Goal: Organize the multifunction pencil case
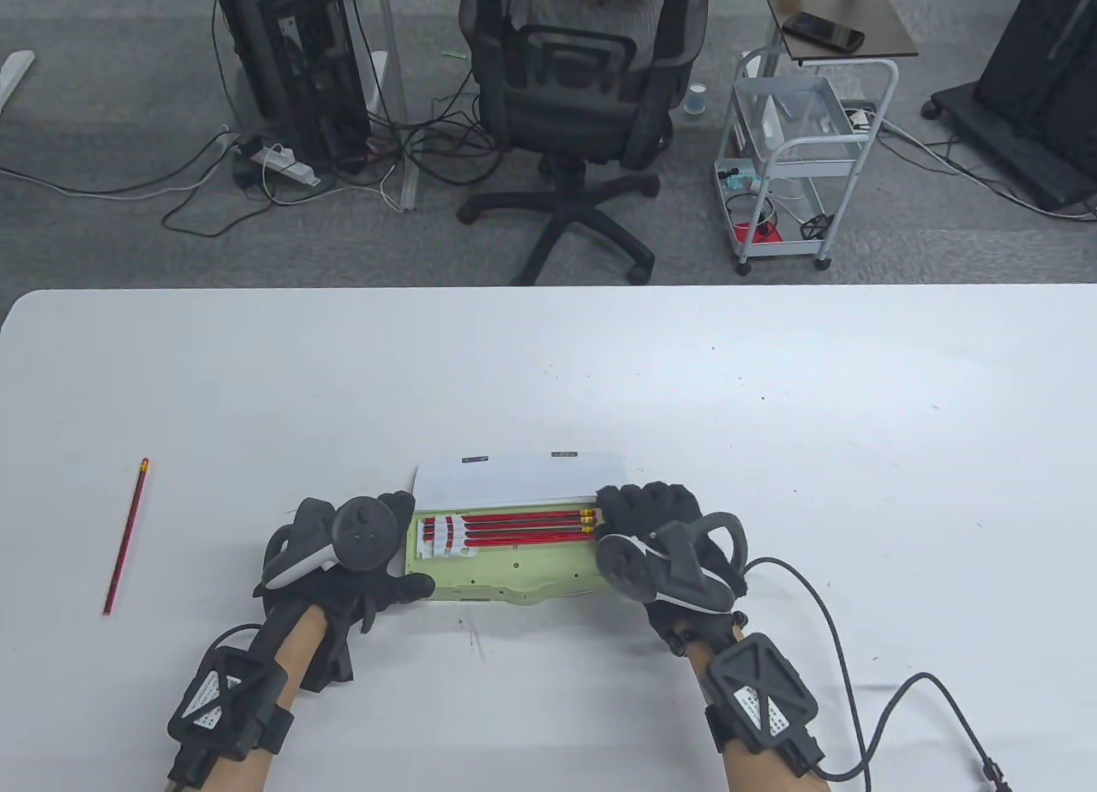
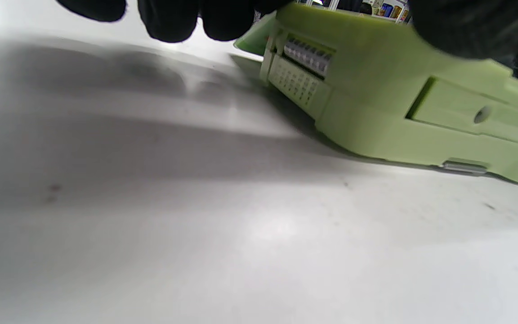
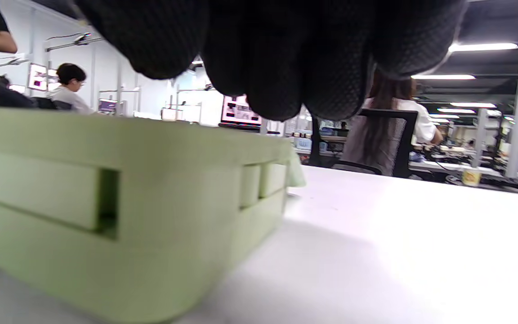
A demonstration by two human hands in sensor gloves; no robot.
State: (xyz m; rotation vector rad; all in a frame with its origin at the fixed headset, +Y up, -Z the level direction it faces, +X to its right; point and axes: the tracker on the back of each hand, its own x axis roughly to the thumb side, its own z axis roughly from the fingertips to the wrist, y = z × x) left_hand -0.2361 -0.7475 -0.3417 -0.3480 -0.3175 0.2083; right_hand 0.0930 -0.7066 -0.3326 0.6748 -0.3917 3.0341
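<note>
A light green pencil case (image 1: 514, 573) lies open near the table's front edge, its white lid (image 1: 518, 477) tilted back. Three red pencils (image 1: 531, 523) lie side by side in white clips in the upper tray. My left hand (image 1: 390, 545) holds the case's left end, thumb across the front corner and fingers beside the end wall. In the left wrist view the fingertips (image 2: 167, 18) hang next to the case (image 2: 376, 108). My right hand (image 1: 630, 518) curls over the right end by the pencils' eraser tips; its fingers (image 3: 277, 58) hang above the case (image 3: 106, 193). Its thumb is hidden.
One more red pencil (image 1: 126, 537) lies loose on the white table (image 1: 771, 415), far to the left of the case. Beyond the table's far edge stand an office chair (image 1: 583, 98) and a white cart (image 1: 797, 158). A cable (image 1: 857, 698) trails from my right wrist.
</note>
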